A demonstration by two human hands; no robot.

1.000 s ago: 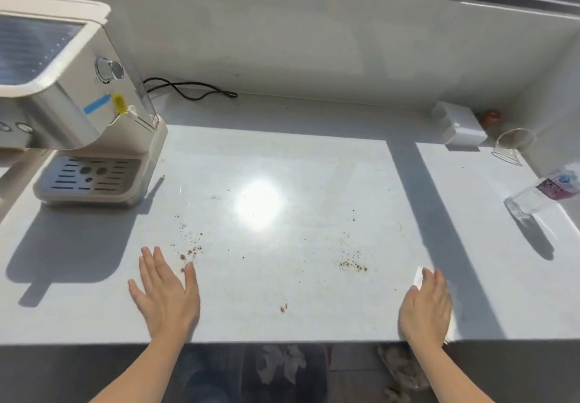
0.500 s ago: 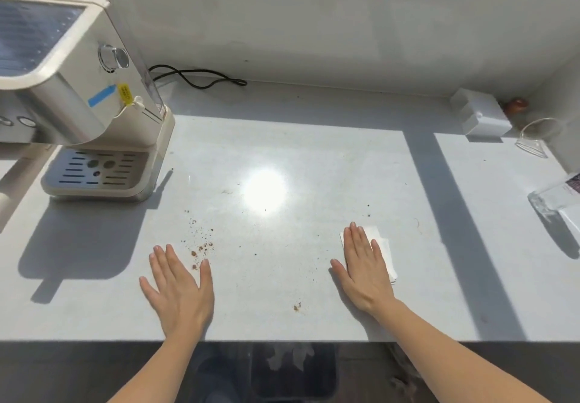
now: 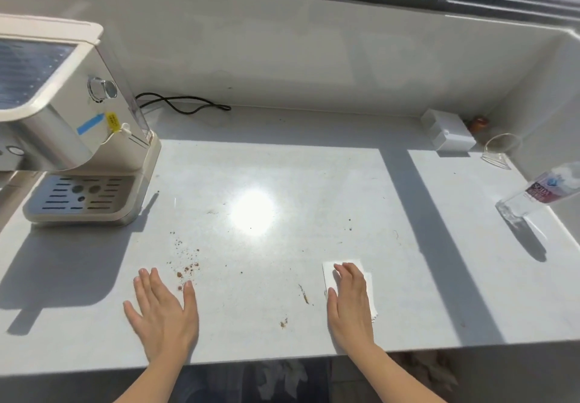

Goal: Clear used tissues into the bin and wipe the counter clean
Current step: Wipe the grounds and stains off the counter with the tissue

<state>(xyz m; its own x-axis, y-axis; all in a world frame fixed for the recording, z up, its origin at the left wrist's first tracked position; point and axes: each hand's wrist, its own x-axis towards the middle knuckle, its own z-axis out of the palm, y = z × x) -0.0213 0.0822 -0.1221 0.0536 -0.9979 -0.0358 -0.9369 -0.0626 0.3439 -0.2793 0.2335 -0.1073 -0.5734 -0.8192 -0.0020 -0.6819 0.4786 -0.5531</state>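
My right hand (image 3: 350, 302) lies flat, pressing a folded white tissue (image 3: 330, 272) onto the white counter (image 3: 282, 167) near its front edge. A brown smear (image 3: 304, 294) runs just left of the tissue, and a small crumb clump (image 3: 283, 323) lies nearer the edge. Fingers apart, my left hand (image 3: 163, 311) rests palm-down on the counter and holds nothing. Scattered brown crumbs (image 3: 186, 269) lie just beyond its fingertips. Below the counter edge a dark bin (image 3: 282, 377) shows white tissues inside.
A cream coffee machine (image 3: 72, 138) stands at the left, with a black cable (image 3: 185, 104) behind it. At the back right are a white box (image 3: 448, 134), a tipped glass (image 3: 500, 149) and a plastic bottle (image 3: 539, 193). A wall bounds the back and right.
My right hand slid the tissue left from the right front edge over a crumb patch, then drew back toward me; that patch is gone and a smear shows. My left hand stayed put.
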